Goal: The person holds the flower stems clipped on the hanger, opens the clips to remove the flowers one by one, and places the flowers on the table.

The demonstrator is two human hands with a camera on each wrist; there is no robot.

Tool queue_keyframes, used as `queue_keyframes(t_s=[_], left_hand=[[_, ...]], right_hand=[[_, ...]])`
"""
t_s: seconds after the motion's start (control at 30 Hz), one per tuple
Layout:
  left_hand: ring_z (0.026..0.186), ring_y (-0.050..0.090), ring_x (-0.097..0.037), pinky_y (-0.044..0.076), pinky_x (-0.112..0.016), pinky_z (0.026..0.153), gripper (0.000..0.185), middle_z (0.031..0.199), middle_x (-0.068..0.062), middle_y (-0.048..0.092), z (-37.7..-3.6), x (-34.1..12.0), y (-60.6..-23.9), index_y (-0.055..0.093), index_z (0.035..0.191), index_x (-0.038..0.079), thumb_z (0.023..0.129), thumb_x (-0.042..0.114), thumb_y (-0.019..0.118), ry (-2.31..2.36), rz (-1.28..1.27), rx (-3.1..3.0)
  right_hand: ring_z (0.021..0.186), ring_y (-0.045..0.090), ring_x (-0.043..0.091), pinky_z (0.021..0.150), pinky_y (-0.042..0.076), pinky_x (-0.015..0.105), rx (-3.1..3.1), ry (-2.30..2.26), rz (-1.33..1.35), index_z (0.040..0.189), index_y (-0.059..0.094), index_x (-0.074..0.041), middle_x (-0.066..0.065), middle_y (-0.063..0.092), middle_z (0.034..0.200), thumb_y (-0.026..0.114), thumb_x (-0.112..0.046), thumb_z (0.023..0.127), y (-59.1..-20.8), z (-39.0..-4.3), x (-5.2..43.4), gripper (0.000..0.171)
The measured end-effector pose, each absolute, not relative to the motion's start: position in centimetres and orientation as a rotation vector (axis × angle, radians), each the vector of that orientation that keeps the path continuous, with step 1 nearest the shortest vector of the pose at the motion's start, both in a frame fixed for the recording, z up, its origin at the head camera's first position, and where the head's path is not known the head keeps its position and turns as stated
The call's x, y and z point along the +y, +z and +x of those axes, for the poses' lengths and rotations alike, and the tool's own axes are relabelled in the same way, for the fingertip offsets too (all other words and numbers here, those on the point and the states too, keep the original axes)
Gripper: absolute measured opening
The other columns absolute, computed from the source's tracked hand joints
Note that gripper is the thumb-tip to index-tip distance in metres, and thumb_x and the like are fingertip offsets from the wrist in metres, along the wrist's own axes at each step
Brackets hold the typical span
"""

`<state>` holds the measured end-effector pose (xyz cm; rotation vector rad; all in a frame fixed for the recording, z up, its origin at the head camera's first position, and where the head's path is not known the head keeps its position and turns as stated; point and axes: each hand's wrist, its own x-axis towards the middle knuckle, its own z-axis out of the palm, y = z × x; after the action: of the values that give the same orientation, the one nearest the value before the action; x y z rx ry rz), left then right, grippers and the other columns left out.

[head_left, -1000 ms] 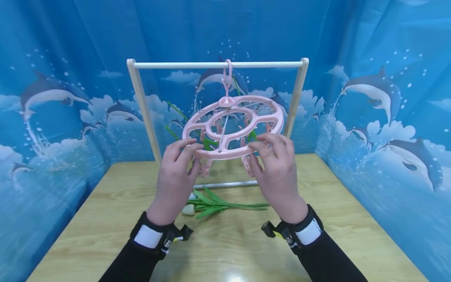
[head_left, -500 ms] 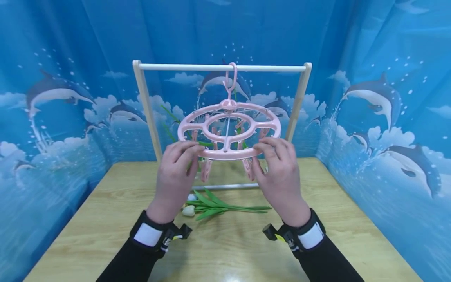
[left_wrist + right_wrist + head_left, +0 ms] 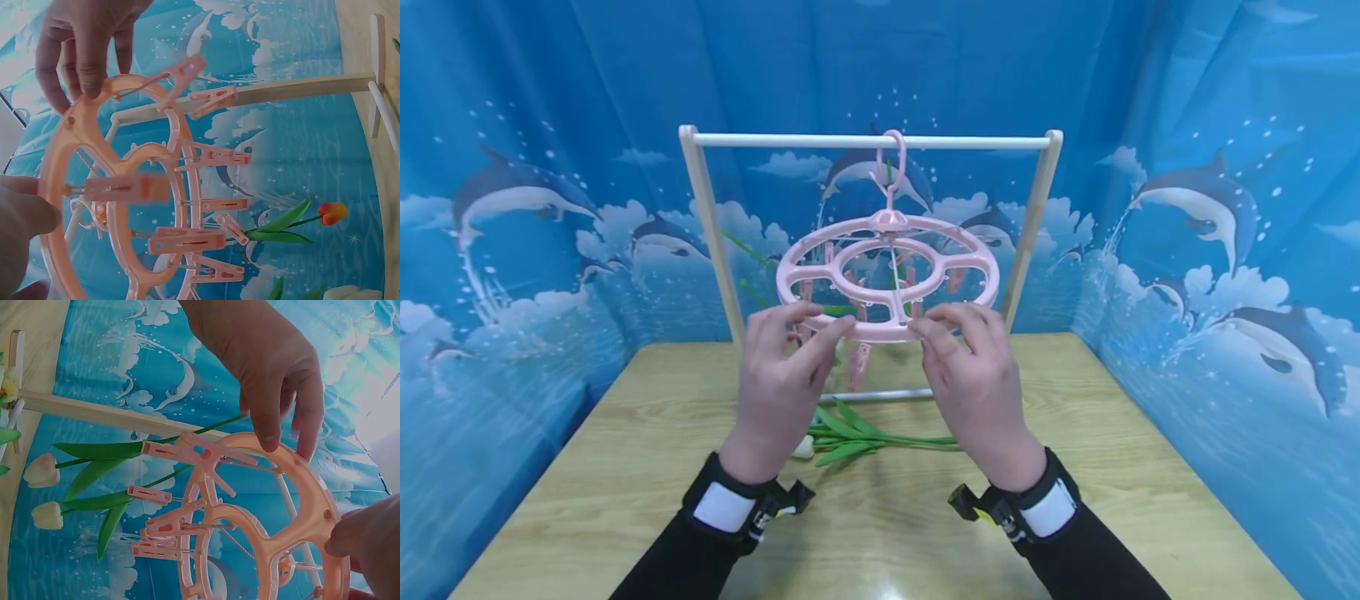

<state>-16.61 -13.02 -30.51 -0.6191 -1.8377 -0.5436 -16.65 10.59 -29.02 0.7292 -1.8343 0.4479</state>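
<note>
Both hands pinch the near rim of the pink clip hanger, which hangs from the wooden rack's rail. The left hand holds its place, while the right hand has shifted left along the rim, closer to it.

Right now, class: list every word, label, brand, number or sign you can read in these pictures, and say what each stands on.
None can be read: no letters or numbers show on the pink peg hanger, the wooden rail, the dolphin backdrop, the table or the white wrist bands.
</note>
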Motion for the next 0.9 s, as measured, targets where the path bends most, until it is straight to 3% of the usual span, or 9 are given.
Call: queue_keyframes(t_s=[0.1,0.17,0.27,0.4,0.5,0.63,0.7,0.77,0.9], left_hand=[[0.102,0.04,-0.037,0.033,-0.046,0.087,0.034,0.113,-0.016,0.045,-16.86,-13.02,-30.71,0.08,0.125,0.018,0.093,0.008,0.086,-0.596,-0.54,-1.728],[0.104,0.033,-0.037,0.024,-0.043,0.085,0.037,0.113,-0.016,0.034,-17.02,-13.13,-30.74,0.076,0.125,0.017,0.091,0.011,0.09,-0.647,-0.464,-1.679],[0.111,0.031,-0.04,0.026,-0.041,0.085,0.039,0.119,-0.02,0.029,-17.15,-13.46,-30.81,0.072,0.124,0.018,0.09,0.013,0.091,-0.653,-0.349,-1.666],[0.132,0.036,-0.043,0.042,-0.044,0.094,0.036,0.14,-0.027,0.035,-17.08,-13.75,-30.85,0.074,0.126,0.018,0.093,0.015,0.089,-0.747,-0.311,-1.731],[0.139,0.046,-0.043,0.055,-0.043,0.102,0.031,0.151,-0.027,0.049,-17.02,-13.69,-30.88,0.079,0.125,0.016,0.096,0.011,0.086,-0.783,-0.348,-1.8],[0.128,0.061,-0.039,0.058,-0.021,0.096,0.027,0.139,-0.02,0.069,-17.13,-13.49,-30.86,0.083,0.121,0.013,0.094,0.007,0.085,-0.772,-0.405,-1.813],[0.125,0.063,-0.039,0.055,-0.017,0.094,0.027,0.132,-0.018,0.072,-17.23,-13.51,-30.84,0.083,0.12,0.012,0.094,0.006,0.086,-0.74,-0.436,-1.795],[0.125,0.064,-0.039,0.058,-0.022,0.097,0.027,0.129,-0.018,0.074,-17.33,-13.55,-30.85,0.084,0.12,0.012,0.093,0.007,0.086,-0.709,-0.466,-1.781],[0.121,0.067,-0.04,0.063,-0.043,0.1,0.026,0.122,-0.018,0.077,-17.4,-13.54,-30.86,0.084,0.121,0.011,0.095,0.009,0.085,-0.618,-0.534,-1.752]], right_hand=[[0.11,0.067,0.039,0.097,0.064,0.05,-1.831,0.458,0.727,0.115,0.075,-0.01,0.016,0.075,0.114,0.081,0.003,0.093,-28.95,-16.62,10.62,0.026],[0.111,0.068,0.04,0.099,0.064,0.051,-1.827,0.468,0.726,0.117,0.075,-0.009,0.017,0.075,0.115,0.081,0.003,0.094,-28.88,-16.61,10.61,0.027],[0.112,0.068,0.04,0.099,0.063,0.051,-1.827,0.487,0.727,0.119,0.075,-0.008,0.018,0.075,0.116,0.081,0.003,0.094,-28.8,-16.6,10.64,0.027],[0.112,0.068,0.04,0.097,0.063,0.05,-1.834,0.499,0.727,0.119,0.075,-0.007,0.017,0.075,0.116,0.081,0.003,0.094,-28.83,-16.5,10.74,0.028],[0.112,0.068,0.04,0.097,0.063,0.05,-1.835,0.504,0.726,0.119,0.075,-0.007,0.017,0.074,0.116,0.08,0.004,0.094,-28.92,-16.5,10.79,0.029],[0.112,0.067,0.041,0.098,0.062,0.051,-1.828,0.505,0.721,0.119,0.074,-0.005,0.018,0.074,0.116,0.08,0.006,0.093,-29.02,-16.59,10.89,0.029],[0.111,0.068,0.041,0.099,0.062,0.052,-1.834,0.501,0.719,0.119,0.073,-0.003,0.019,0.073,0.116,0.079,0.006,0.093,-28.98,-16.57,10.98,0.028],[0.111,0.068,0.041,0.1,0.062,0.052,-1.846,0.496,0.719,0.12,0.072,-0.002,0.019,0.073,0.118,0.079,0.006,0.093,-28.89,-16.53,11.03,0.029],[0.11,0.066,0.043,0.094,0.062,0.054,-1.865,0.487,0.721,0.13,0.068,-0.005,0.024,0.066,0.133,0.08,0.003,0.092,-28.91,-16.35,10.94,0.04]])
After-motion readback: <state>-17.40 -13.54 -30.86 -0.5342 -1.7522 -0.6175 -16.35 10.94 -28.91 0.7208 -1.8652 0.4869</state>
